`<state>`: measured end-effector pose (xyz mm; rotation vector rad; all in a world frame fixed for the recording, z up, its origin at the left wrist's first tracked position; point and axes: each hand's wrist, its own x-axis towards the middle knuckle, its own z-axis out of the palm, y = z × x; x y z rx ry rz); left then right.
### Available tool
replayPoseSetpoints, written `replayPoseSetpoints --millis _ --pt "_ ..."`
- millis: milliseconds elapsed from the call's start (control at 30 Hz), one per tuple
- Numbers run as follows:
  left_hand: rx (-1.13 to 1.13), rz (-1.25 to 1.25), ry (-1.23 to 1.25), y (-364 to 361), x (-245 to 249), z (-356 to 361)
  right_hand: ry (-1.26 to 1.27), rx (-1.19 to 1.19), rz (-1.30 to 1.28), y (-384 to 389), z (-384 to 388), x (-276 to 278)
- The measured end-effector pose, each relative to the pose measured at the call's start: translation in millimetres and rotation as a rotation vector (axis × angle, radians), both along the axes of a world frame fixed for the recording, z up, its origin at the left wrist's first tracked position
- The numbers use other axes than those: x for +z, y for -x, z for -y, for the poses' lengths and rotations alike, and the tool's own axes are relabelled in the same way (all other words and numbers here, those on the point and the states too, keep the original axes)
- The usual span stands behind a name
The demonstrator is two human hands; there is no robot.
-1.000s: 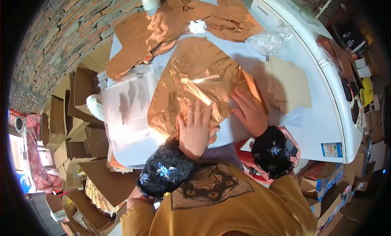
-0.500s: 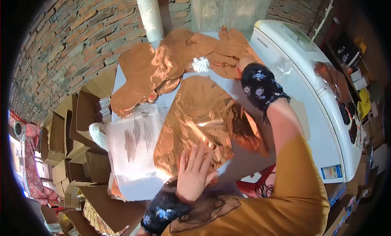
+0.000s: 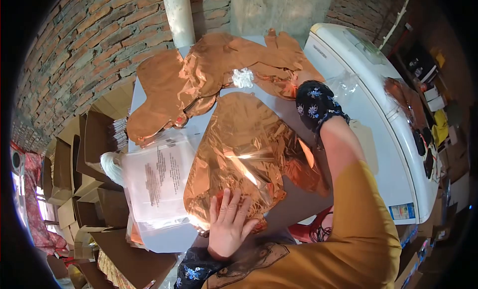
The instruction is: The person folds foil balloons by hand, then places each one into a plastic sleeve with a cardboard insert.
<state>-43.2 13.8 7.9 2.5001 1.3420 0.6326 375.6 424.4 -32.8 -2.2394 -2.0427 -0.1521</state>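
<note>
My left hand [image 3: 230, 228] lies flat with spread fingers on the lower part of a copper-coloured foil piece [image 3: 244, 124] at the middle of the table. At the back right, my right hand [image 3: 302, 78] touches the edge of a larger spread of copper foil [image 3: 219, 52]; its fingers are mostly hidden by the dark floral cuff and the foil. A small white bundle [image 3: 243, 78] rests between the foil pieces. Clear printed plastic bags [image 3: 159, 179] are stacked left of the middle foil. Crumpled copper foil [image 3: 304, 172] lies to its right.
A white chest freezer [image 3: 368, 139] stands along the right side of the pale table [image 3: 164, 238]. Open cardboard boxes [image 3: 107, 207] fill the left. A white bundle of strands [image 3: 112, 168] hangs by the bags. Behind are a brick wall and a pale pole [image 3: 178, 17].
The view has shifted slightly. My left hand sits a little lower on the foil, still flat, and my right hand remains at the back foil.
</note>
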Motion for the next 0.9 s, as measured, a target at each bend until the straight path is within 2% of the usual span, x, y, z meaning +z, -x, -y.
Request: replayPoseSetpoints --millis 100,200,267,367,400,433,533,600,633,700,800,900 --pt "0.003 0.017 0.003 -1.1 0.2 2.5 0.203 -0.039 0.088 22.1 10.6 33.7" --pt "0.005 0.014 0.005 2.8 1.1 3.4 -0.142 0.021 0.147 -19.3 -22.7 -11.0" --pt "0.006 0.014 0.009 2.4 2.9 2.2 -0.222 0.195 0.224 -39.4 -29.0 -8.0" --pt "-0.009 0.006 0.013 1.2 4.9 2.1 -0.050 0.226 0.151 -51.6 -40.5 0.3" --pt "-0.007 0.009 0.013 1.3 5.5 1.5 0.048 0.201 0.098 -48.3 -41.6 14.7" --pt "-0.006 0.013 0.016 1.4 5.8 2.6 0.044 0.083 0.082 -9.1 -2.7 59.5" --pt "0.003 0.026 0.023 1.4 5.5 4.8 -0.109 0.230 0.102 -9.0 -3.1 73.4" --pt "0.006 0.029 0.030 2.0 6.2 6.2 -0.182 0.136 0.203 33.3 48.2 142.6" --pt "0.006 0.028 0.033 2.4 7.8 7.6 -0.207 0.170 0.225 13.3 29.5 139.3" --pt "0.005 0.028 0.024 5.5 11.8 6.6 0.008 0.202 -0.066 -14.8 14.9 130.8" --pt "0.026 0.028 0.014 10.2 15.5 7.1 0.063 0.020 -0.064 -30.3 5.8 129.4" --pt "0.042 0.006 0.017 15.3 16.9 8.2 0.139 -0.184 -0.020 -44.0 8.2 98.2"
